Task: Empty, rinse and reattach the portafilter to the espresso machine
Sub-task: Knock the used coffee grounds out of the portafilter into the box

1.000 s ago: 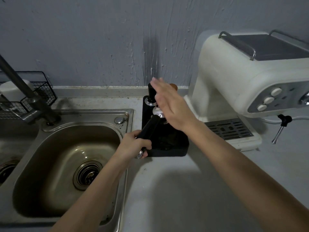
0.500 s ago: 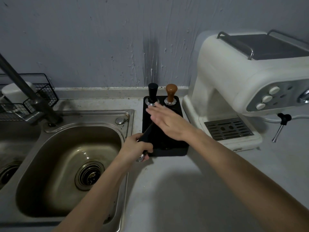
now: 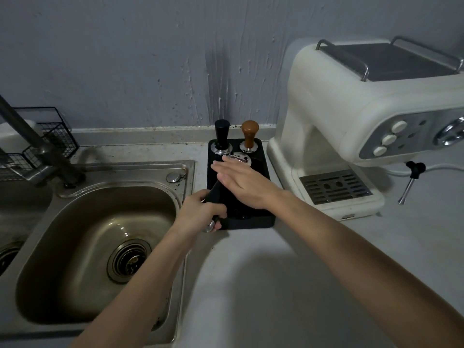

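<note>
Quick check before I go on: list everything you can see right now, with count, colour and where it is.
Portafilter: one, black handle, metal head, over the black tray.
Tray: one, black, between sink and machine.
Tampers: two, black-handled and brown-handled, upright at the tray's back.
Espresso machine: one, cream, right.
Sink: one main steel basin, left.
Faucet: one, dark grey, far left.
Wire basket: one, black, behind the faucet.
Left hand: grip closed on the portafilter handle.
Right hand: open, flat over the portafilter.

Portafilter (image 3: 226, 182): black handle, steel head, angled over black knock box (image 3: 261, 219); cream espresso machine (image 3: 351, 116) right.
</note>
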`<control>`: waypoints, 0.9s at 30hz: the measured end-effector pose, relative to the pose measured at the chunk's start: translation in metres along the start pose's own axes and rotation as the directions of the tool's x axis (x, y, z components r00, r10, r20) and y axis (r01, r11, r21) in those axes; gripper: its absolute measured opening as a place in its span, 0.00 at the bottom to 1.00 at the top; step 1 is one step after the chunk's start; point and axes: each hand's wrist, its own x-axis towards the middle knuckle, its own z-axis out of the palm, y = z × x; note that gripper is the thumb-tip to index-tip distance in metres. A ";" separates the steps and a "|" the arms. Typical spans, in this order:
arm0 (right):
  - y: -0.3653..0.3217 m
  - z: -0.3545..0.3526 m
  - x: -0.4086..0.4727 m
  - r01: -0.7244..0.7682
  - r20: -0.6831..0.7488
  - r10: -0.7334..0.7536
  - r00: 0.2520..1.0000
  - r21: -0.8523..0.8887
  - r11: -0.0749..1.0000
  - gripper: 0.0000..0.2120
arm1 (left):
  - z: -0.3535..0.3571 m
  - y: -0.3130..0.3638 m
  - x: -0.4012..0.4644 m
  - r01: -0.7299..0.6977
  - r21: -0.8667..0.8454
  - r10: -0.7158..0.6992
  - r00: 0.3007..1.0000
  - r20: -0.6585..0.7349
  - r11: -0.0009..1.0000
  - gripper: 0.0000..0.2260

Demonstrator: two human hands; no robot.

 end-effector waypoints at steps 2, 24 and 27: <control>-0.001 -0.001 -0.001 -0.029 -0.004 0.029 1.000 0.050 0.998 0.22 | 0.001 0.001 0.000 -0.001 -0.004 0.001 1.000 0.003 1.000 0.08; -0.021 -0.008 -0.003 -0.369 0.219 0.636 0.740 0.923 0.111 0.14 | 0.039 -0.011 -0.022 -0.005 0.978 0.524 0.845 -0.106 0.207 0.25; -0.021 -0.008 -0.004 -0.325 0.252 0.588 0.769 0.946 0.020 0.04 | 0.035 -0.006 -0.024 -0.090 0.839 0.356 0.926 -0.128 0.537 0.25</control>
